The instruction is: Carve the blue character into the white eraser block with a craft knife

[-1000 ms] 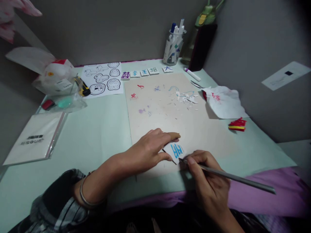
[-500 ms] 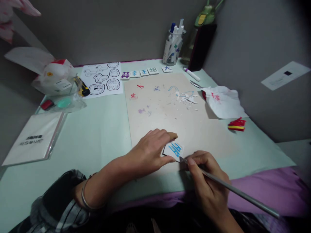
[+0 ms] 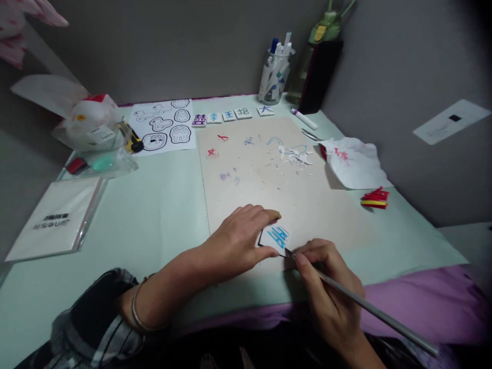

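Note:
My left hand [image 3: 242, 238] grips a small white square block [image 3: 275, 240] by its edges, thumb on the near side and fingers on the far side. A blue character is drawn on the block's top face. In my right hand [image 3: 332, 289] is a slim metal carving knife [image 3: 378, 313], held like a pen, its long handle slanting down to the right. The blade tip meets the block's near right corner. Beneath them lies a beige board [image 3: 246, 189] with ink marks and white shavings [image 3: 295, 155].
Several carved blocks [image 3: 229, 116] line the board's far edge. Beyond stand a pen cup [image 3: 274, 77] and a bottle [image 3: 326, 28]. At right are a crumpled paper [image 3: 355, 161] and red strips [image 3: 375, 199]. Leftward lie a box cutter [image 3: 130, 137], printed sheet [image 3: 161, 125] and packaged pad [image 3: 56, 219].
The knife has shifted very slightly at the block's corner, its handle end a little lower and to the left. Both hands keep their hold.

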Motion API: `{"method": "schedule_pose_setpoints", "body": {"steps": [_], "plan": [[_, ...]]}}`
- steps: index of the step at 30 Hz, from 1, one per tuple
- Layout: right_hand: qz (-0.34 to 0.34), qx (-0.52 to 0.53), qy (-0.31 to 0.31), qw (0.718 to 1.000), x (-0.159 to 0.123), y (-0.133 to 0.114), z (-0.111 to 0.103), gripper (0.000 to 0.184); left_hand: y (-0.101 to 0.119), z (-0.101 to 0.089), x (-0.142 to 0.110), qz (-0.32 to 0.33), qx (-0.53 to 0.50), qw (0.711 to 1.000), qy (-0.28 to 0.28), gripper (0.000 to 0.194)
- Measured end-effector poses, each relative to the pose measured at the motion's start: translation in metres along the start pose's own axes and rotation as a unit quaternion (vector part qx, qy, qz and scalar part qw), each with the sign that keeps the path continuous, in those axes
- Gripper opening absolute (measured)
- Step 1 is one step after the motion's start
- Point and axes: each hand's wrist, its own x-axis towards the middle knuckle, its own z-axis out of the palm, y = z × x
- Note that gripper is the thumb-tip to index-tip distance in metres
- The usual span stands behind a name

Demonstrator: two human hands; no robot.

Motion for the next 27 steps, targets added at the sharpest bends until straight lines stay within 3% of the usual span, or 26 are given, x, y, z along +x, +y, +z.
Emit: {"method": "schedule_pose_setpoints", "body": {"steps": [10,21,27], "plan": [[-0.008,-0.007,0.007,1.000,0.0013,-0.0015,0.0005,0.018,0.0005,0.0018,-0.0006,-0.003,-0.002,1.000,0.006,0.051],[0.090,0.053,0.050,0.993,0.0010,0.0017,0.0055,0.019,-0.0011,0.0014,0.0011,-0.001,-0.007,1.000,-0.011,0.052],[0.112,0.079,0.056,0.989,0.0021,0.0002,0.0052,0.022,0.0002,0.0011,0.0013,-0.007,-0.014,1.000,-0.018,0.043]]}}
